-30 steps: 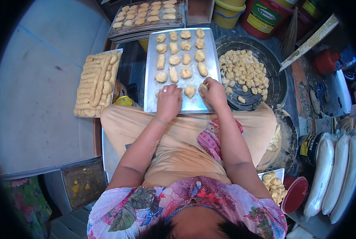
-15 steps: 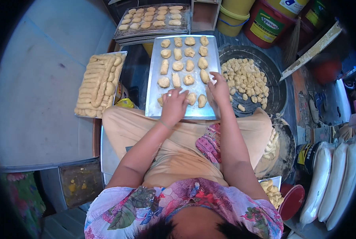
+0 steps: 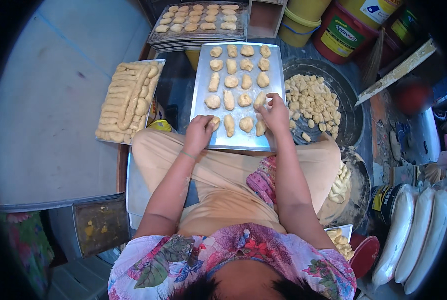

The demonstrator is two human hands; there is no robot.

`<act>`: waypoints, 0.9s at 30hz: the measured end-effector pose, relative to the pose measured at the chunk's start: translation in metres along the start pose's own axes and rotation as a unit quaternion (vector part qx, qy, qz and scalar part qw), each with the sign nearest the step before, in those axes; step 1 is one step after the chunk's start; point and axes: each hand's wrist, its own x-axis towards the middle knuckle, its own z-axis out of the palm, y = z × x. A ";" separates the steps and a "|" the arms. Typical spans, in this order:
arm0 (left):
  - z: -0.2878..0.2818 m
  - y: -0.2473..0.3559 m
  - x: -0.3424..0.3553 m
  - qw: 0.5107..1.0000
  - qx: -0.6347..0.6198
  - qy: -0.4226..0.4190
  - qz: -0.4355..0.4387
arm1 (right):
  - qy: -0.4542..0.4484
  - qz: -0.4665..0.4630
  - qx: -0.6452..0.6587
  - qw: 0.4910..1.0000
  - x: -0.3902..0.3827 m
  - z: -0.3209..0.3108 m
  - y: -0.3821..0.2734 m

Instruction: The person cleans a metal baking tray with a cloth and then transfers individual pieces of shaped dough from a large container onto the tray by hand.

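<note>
A metal baking tray [image 3: 199,82] lies in front of my crossed legs, set with rows of pale dough pieces, some round and some oblong. My left hand [image 3: 199,134] is at the tray's near left corner, its fingertips closed on a dough piece [image 3: 215,123]. At the right edge, my right hand [image 3: 276,114] has thumb and fingers around an oblong dough piece [image 3: 259,101] in the second row from me. Just below that hand lies another dough piece [image 3: 261,128], partly covered by it.
Right of the tray, a wide dark basin [image 3: 351,117] holds many small dough lumps. A tray of long dough strips [image 3: 126,102] stands on the left. Behind are stacked trays with shaped dough [image 3: 198,20] and large buckets [image 3: 341,32]. Filled plastic bags [image 3: 416,240] lie at the right.
My left hand has moved left, from the middle of the nearest row to its leftmost piece. My right hand's fingers have come in around the oblong piece. The view has shifted slightly.
</note>
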 end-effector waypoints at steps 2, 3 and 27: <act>-0.001 0.004 0.001 1.000 -0.007 0.015 -0.008 | 0.017 -0.029 -0.002 0.999 -0.005 -0.010 -0.006; -0.003 0.007 0.001 0.999 -0.007 0.006 -0.031 | -0.061 -0.047 0.005 0.997 -0.008 -0.014 -0.010; 0.017 0.002 -0.001 0.970 0.228 -0.045 0.072 | -0.174 -0.154 -0.162 0.959 -0.048 0.007 -0.018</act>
